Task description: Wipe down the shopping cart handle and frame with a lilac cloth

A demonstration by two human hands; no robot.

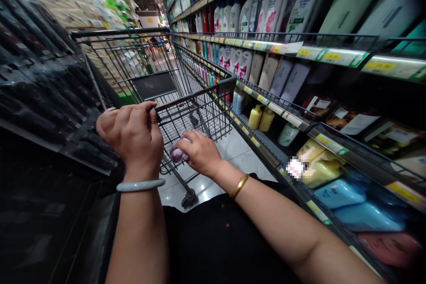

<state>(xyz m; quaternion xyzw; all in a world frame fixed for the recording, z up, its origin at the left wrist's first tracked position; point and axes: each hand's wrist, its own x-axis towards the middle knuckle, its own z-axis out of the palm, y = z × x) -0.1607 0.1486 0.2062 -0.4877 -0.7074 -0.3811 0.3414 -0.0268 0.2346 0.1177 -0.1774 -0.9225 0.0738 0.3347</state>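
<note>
In front of me stands a dark wire shopping cart (pixel 196 94). My left hand (pixel 131 131), with a pale bangle at its wrist, is closed around the left end of the cart's near rail. Lower and to the right, my right hand (pixel 201 151) has its fingers curled over a crumpled purple cloth (pixel 179 154) against the near side of the basket. A gold bracelet circles that wrist. Part of the cloth is hidden under the fingers. A dark panel (pixel 156 85) is fixed inside the cart's wire frame.
Shelves (pixel 282 113) of shampoo bottles (pixel 304 6) and other toiletries run along the right. Yellow pump bottles (pixel 255 116) sit on a low shelf near the cart. Dark packaged goods (pixel 49 80) line the left. A cart wheel (pixel 189 198) rests on the shiny tiled floor.
</note>
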